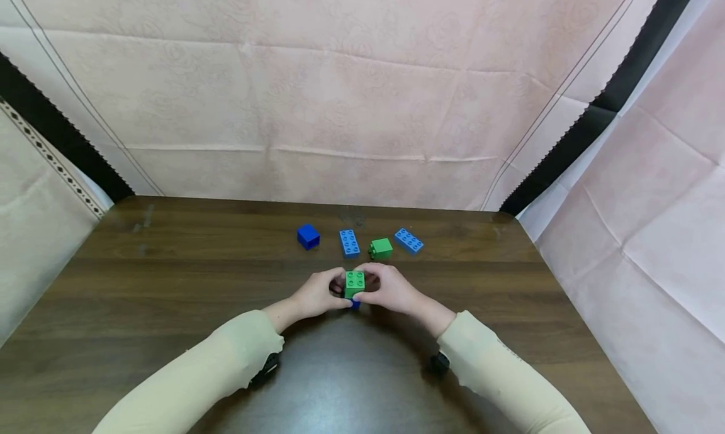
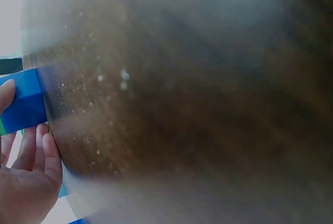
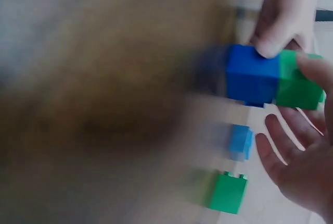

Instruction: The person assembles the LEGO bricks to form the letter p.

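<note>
A green block (image 1: pixel 355 283) with studs on top sits against a blue block (image 3: pixel 252 73), the blue one underneath in the head view. My left hand (image 1: pixel 317 294) holds the blue block, its thumb on the side face in the right wrist view. From the other side my right hand (image 1: pixel 393 289) grips the green block, thumb (image 3: pixel 315 70) against its face. In the left wrist view the blue block (image 2: pixel 23 101) shows beside the left hand (image 2: pixel 31 187), with only a sliver of green behind. The blocks' far sides are hidden.
Beyond the hands, on the brown wooden table (image 1: pixel 187 264), lie a dark blue block (image 1: pixel 308 236), a light blue brick (image 1: pixel 349 243), a green block on its side (image 1: pixel 381 249) and another light blue brick (image 1: pixel 409 241). Pale cloth (image 1: pixel 317 107) hangs behind the table.
</note>
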Demonstrator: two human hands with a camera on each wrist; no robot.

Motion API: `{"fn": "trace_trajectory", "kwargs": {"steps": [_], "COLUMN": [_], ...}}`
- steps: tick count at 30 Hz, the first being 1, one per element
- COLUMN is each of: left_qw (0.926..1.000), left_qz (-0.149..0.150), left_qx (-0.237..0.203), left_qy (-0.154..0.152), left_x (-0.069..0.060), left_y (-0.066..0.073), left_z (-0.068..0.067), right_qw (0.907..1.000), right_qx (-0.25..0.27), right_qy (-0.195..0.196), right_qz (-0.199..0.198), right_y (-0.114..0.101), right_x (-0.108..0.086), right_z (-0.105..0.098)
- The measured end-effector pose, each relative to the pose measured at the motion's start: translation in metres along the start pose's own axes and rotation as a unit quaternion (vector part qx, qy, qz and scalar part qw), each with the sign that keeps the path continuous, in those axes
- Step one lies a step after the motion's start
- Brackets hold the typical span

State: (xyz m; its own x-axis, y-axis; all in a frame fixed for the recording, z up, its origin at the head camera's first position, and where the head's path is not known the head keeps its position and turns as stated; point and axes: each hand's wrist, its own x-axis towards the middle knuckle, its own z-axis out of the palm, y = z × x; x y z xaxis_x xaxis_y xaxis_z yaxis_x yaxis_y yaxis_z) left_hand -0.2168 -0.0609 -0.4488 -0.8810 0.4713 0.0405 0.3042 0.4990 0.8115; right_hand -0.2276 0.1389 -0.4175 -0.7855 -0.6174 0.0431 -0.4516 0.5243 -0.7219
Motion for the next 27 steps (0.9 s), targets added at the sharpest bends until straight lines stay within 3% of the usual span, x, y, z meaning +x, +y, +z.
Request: {"fn": "trace_trajectory", "kwargs": {"steps": [14,27], "left_qw": [0.9998,0.9997], "left_qz": [0.009,-0.007], "left_qx": [0.015,0.021], "left_qy": [0.000,-0.004], "left_x": [0.0001,-0.0010], "left_y": [0.0010,0.0036], "left_z": [-0.0006,-0.0002], "right_qw": [0.9995,0.9993], "right_qx": [0.016,0.003], "right_qy": [0.025,0.024], "right_qz": [-0.005,-0.028], "right_y": [-0.0101,-0.0053], "right_x": [0.0031,0.0025], "right_z": [-0.0061,-0.0053]}}
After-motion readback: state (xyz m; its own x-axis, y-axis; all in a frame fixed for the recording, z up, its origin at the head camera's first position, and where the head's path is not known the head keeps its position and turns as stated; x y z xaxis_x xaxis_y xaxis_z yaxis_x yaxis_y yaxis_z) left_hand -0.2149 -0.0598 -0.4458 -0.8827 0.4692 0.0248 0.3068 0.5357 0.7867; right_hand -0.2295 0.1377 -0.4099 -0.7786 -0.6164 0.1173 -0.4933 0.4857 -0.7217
